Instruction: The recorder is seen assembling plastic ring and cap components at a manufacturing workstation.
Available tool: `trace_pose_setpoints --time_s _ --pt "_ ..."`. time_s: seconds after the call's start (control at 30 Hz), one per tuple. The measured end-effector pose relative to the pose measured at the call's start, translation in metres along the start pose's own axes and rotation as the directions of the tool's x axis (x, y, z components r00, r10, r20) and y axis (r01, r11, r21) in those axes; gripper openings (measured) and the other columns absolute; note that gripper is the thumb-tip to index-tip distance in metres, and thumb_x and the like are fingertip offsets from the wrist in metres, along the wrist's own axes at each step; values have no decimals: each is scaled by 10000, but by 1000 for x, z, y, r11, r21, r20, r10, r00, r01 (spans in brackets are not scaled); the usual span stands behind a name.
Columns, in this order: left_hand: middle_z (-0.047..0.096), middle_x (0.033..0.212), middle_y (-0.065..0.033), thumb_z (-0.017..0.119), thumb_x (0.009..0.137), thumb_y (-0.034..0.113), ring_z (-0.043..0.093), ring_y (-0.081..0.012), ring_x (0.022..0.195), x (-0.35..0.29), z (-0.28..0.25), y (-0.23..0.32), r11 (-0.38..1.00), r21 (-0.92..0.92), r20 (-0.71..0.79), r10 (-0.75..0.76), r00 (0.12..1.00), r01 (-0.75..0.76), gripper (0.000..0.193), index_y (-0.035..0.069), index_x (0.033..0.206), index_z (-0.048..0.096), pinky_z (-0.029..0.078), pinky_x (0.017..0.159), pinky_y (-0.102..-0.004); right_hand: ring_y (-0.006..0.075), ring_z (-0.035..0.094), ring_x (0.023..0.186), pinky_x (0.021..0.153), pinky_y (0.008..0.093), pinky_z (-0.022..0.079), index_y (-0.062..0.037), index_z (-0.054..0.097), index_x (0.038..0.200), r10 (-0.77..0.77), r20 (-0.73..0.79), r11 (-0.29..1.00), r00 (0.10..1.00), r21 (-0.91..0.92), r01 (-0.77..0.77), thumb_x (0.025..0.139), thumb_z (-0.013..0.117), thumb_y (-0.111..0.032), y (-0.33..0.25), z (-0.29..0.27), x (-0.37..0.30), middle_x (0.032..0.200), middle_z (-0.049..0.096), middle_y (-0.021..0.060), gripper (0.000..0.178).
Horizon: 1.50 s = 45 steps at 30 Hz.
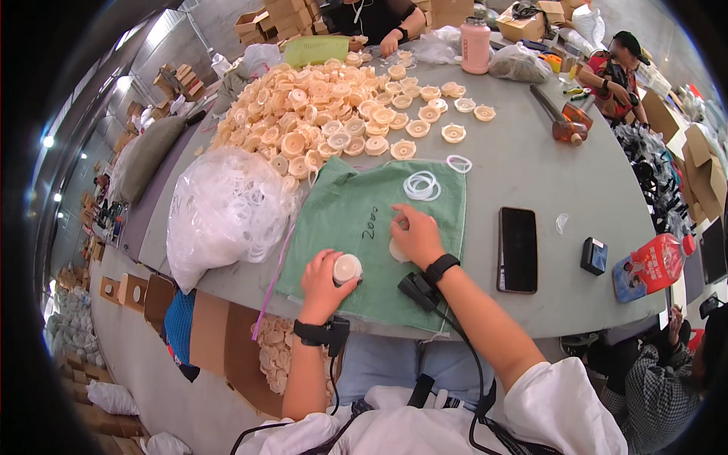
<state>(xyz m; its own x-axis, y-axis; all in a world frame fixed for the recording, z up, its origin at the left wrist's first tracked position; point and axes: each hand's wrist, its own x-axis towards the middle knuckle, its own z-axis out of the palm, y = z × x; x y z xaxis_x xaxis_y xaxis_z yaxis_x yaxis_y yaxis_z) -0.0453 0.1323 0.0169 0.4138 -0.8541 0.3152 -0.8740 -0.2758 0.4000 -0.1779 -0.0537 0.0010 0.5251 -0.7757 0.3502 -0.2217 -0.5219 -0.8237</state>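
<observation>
My left hand (324, 282) is closed around a round cream plastic cap (348, 269), its flat face turned up, above a green cloth sack (326, 220). My right hand (417, 236) is over the same sack, fingers curled together; whatever they pinch is too small to make out. Partly hidden beside that palm is another pale round piece (397, 251). Just beyond the right fingertips several translucent white rings (422, 186) lie stacked on the sack. One more ring (459, 164) sits at the sack's far right corner.
A big heap of cream plastic caps (303, 106) covers the far left. At left bulges a clear bag of rings (224, 212). Rightward lie a phone (518, 250), a small black box (594, 255), a red-capped bottle (652, 267) and a hammer-like tool (550, 106). Another person's hand (390, 43) works opposite.
</observation>
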Motion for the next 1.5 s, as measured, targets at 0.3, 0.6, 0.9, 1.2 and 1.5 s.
trace_pose_setpoints --time_s 0.3,0.6,0.9,1.2,1.5 --pt "571 1071 -117 729 682 207 546 -269 984 13 -8 37 950 -290 60 -105 993 118 487 39 1099 540 429 860 -351 154 551 617 585 289 463 -11 587 1002 177 -89 820 980 564 -97 867 530 -170 25 -16 24 754 616 66 217" --pt "540 1075 -119 732 666 214 517 -306 971 60 29 86 952 -231 53 218 974 -201 531 63 1126 515 435 838 -384 72 509 564 510 214 464 -6 587 984 409 66 476 910 836 -274 893 497 -223 13 -33 25 748 603 57 252" --pt "497 1141 -134 732 639 206 470 -347 1013 66 41 84 971 -77 198 236 951 -225 610 78 1172 465 405 887 -411 73 501 543 488 214 457 -4 581 976 400 74 493 914 823 -282 888 496 -199 13 -38 23 740 595 59 229" --pt "542 1093 -98 680 725 104 521 -189 1041 26 -24 35 911 -411 20 -15 1000 21 511 51 1191 476 429 878 -308 72 500 552 498 218 453 -5 579 978 391 106 512 914 800 -312 877 518 -184 8 -35 25 746 597 58 214" --pt "541 1100 -103 624 726 39 537 -194 986 -118 -105 -60 873 -354 -114 -397 911 336 473 12 1174 471 445 852 -308 68 508 599 537 208 447 -27 583 1002 333 135 610 933 724 -322 874 511 -160 13 -38 17 763 605 33 198"
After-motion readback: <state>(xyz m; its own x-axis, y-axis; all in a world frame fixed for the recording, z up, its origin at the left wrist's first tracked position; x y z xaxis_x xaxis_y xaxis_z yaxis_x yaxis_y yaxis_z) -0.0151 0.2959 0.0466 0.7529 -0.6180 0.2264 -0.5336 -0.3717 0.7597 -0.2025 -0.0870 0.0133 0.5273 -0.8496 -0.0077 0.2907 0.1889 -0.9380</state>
